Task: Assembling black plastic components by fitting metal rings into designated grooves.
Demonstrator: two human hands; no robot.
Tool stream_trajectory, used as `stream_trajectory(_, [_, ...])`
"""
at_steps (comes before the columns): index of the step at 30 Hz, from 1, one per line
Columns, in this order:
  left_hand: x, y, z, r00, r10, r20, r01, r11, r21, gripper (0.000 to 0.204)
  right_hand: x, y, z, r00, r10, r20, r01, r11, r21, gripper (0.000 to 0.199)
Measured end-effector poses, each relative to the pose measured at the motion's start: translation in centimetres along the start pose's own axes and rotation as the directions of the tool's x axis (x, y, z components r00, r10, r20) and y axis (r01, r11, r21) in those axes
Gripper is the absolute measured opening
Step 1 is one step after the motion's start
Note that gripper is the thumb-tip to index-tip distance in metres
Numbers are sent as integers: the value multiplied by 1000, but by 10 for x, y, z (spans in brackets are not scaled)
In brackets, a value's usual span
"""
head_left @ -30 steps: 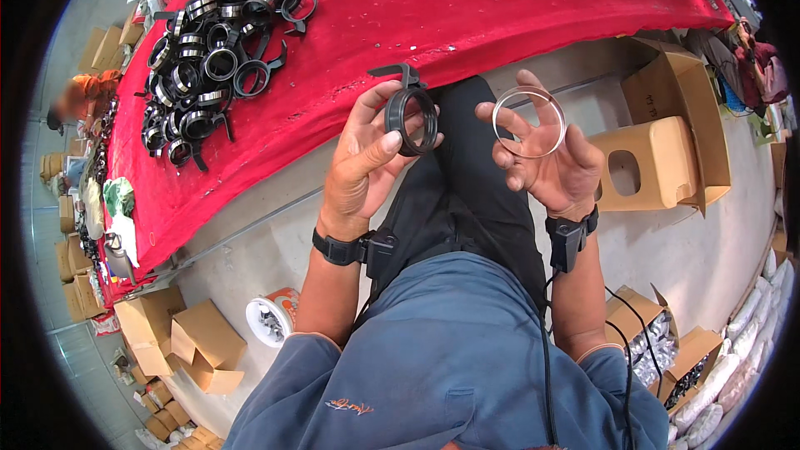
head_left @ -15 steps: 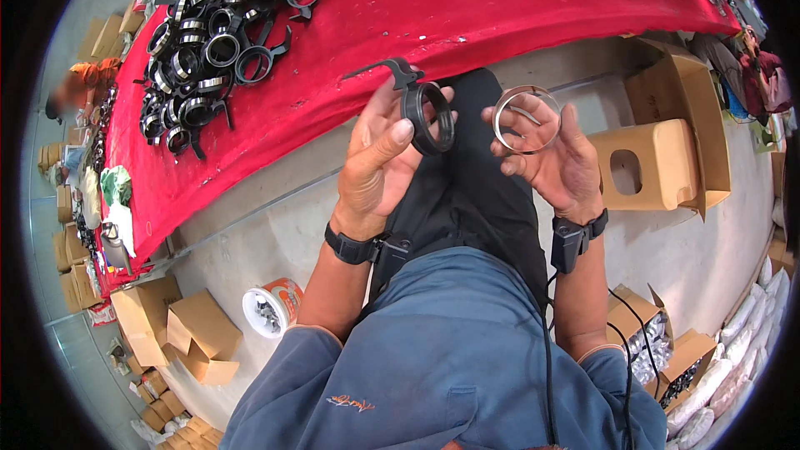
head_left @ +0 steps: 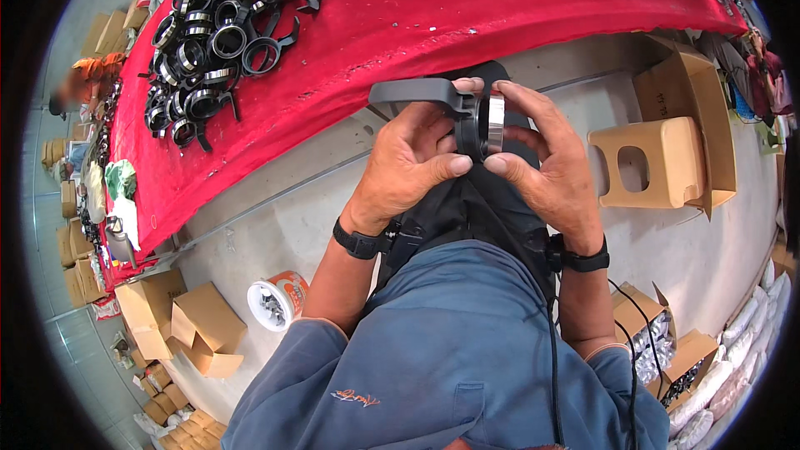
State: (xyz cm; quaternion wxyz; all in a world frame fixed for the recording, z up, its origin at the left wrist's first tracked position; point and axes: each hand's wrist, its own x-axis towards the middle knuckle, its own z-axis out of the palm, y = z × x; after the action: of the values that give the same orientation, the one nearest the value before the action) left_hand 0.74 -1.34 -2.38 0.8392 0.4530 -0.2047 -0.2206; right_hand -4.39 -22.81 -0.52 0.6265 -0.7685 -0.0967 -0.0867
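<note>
My left hand (head_left: pixel 412 158) grips a black ring-shaped part (head_left: pixel 433 98) with a flat handle that sticks out to the left. My right hand (head_left: pixel 550 167) presses a thin silver metal ring (head_left: pixel 495 122) against the right face of that black part, fingers curled around its rim. Both hands meet in front of my body, just below the edge of the table with the red cloth (head_left: pixel 467 8). A pile of several similar black ring parts (head_left: pixel 221 37) lies on the cloth at the upper left.
A tan stool with a hole in its seat (head_left: pixel 646 162) stands beside an open cardboard box (head_left: pixel 696 100) at the right. Cardboard boxes (head_left: pixel 179 321) and a small round tub of parts (head_left: pixel 277 300) sit on the floor at the lower left. More boxes of parts (head_left: pixel 658 342) are at the lower right.
My hands were apart, the left with the black part and the right with the silver ring. They have come together and the ring now sits against the black part.
</note>
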Motion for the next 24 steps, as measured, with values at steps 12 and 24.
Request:
stream_trajectory(12, [-2, 6, 2, 1000, -8, 8, 7, 989, 149, 87, 0, -9, 4, 993, -114, 13, 115, 989, -92, 78])
stream_trajectory(24, [3, 5, -3, 999, 22, 33, -24, 997, 70, 90, 5, -10, 11, 975, -219, -26, 212, 964, -158, 73])
